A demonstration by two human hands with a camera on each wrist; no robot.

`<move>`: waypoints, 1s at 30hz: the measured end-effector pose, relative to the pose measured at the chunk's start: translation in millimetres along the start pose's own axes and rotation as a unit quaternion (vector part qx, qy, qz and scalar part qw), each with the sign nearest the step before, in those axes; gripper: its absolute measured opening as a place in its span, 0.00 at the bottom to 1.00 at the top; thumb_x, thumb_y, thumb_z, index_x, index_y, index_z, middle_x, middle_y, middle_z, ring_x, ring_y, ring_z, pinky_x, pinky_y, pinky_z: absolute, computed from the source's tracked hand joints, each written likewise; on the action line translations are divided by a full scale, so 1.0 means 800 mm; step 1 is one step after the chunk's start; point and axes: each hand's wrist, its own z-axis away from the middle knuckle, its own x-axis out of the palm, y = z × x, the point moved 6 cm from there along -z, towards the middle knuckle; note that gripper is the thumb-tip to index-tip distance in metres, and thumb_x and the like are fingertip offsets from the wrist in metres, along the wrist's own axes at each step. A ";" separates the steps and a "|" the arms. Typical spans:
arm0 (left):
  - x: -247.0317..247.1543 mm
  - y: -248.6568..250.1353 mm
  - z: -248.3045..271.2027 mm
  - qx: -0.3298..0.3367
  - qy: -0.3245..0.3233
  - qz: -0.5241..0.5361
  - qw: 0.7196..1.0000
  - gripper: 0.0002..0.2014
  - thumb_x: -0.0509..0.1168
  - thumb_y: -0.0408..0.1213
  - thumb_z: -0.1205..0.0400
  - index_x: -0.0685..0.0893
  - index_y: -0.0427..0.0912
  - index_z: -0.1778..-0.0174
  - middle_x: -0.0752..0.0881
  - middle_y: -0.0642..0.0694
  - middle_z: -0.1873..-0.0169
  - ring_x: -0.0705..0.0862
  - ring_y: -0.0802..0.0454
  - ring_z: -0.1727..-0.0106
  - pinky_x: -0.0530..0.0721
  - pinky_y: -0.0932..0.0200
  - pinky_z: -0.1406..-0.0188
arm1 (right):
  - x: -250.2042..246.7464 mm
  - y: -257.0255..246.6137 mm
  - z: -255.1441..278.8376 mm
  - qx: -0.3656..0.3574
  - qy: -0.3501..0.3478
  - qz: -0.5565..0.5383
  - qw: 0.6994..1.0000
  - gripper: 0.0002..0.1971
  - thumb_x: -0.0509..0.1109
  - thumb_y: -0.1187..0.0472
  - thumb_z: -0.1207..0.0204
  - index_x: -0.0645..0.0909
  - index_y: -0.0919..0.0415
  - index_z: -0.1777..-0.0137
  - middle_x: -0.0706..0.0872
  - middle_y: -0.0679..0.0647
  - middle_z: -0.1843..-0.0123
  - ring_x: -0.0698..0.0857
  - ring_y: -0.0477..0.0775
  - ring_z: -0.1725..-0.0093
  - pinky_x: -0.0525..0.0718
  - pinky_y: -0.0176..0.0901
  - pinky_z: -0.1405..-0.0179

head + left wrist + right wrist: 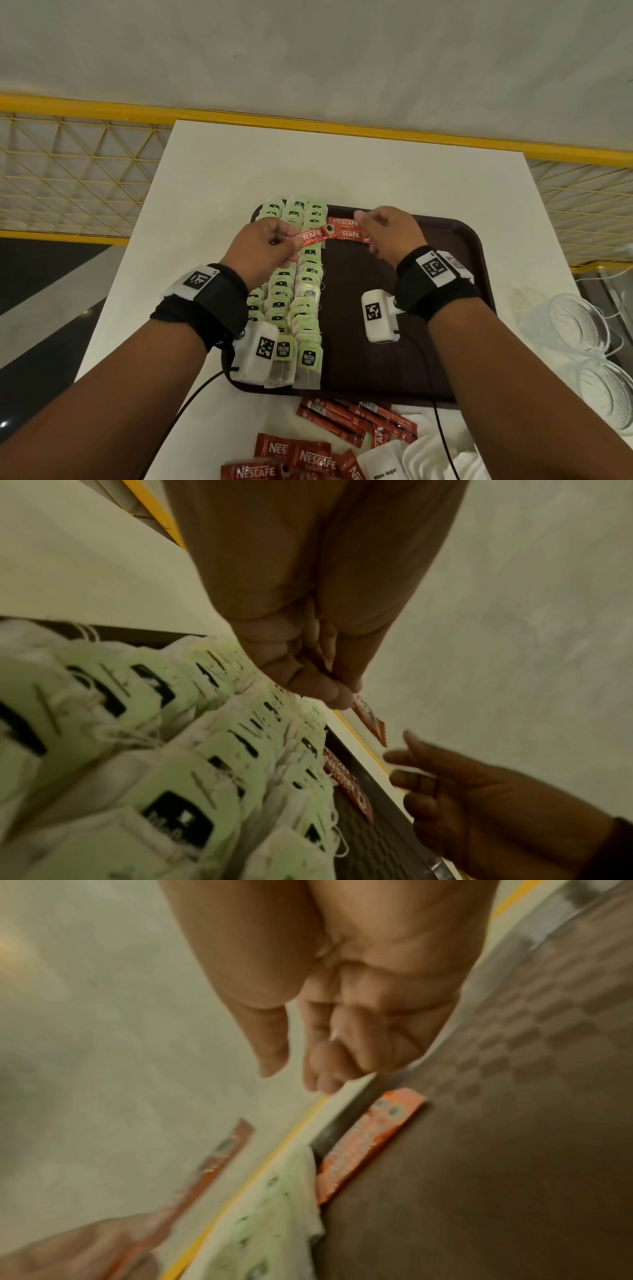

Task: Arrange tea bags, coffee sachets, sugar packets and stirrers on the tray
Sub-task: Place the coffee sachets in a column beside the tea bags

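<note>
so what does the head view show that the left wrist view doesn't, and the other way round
Only the head view shows the spare coffee sachets and a sugar packet on the table, and the clear bowls. Only the left wrist view shows the left hand from the palm side, fingers curled round the sachet end. Both show the held sachet, the tea bags, the tray and the right hand.

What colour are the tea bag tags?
Pale green with black print on the tea bag tags, clearest in the head view.
</note>
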 end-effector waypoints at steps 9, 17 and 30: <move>0.013 0.010 0.003 0.025 -0.011 -0.045 0.999 0.11 0.66 0.45 0.16 0.83 0.46 0.40 0.88 0.50 0.49 0.90 0.54 0.56 0.88 0.58 0.58 | 0.003 0.029 0.016 0.035 -0.075 -0.177 0.981 0.06 0.71 0.65 0.21 0.85 0.64 0.46 0.88 0.56 0.59 0.84 0.46 0.66 0.84 0.37 0.66; 0.001 0.002 0.011 0.009 0.007 -0.063 0.998 0.10 0.63 0.46 0.14 0.81 0.47 0.41 0.86 0.50 0.48 0.89 0.53 0.52 0.83 0.56 0.53 | -0.004 0.081 0.005 0.153 -0.033 -0.163 0.974 0.04 0.69 0.62 0.19 0.85 0.60 0.48 0.86 0.54 0.59 0.80 0.44 0.70 0.77 0.36 0.74; -0.004 0.004 0.027 -0.001 0.015 -0.070 0.997 0.10 0.63 0.45 0.14 0.80 0.47 0.39 0.85 0.48 0.47 0.88 0.54 0.54 0.81 0.59 0.61 | 0.001 0.064 -0.019 0.140 0.023 0.024 0.990 0.10 0.77 0.52 0.26 0.84 0.58 0.56 0.89 0.54 0.62 0.83 0.48 0.75 0.84 0.42 0.68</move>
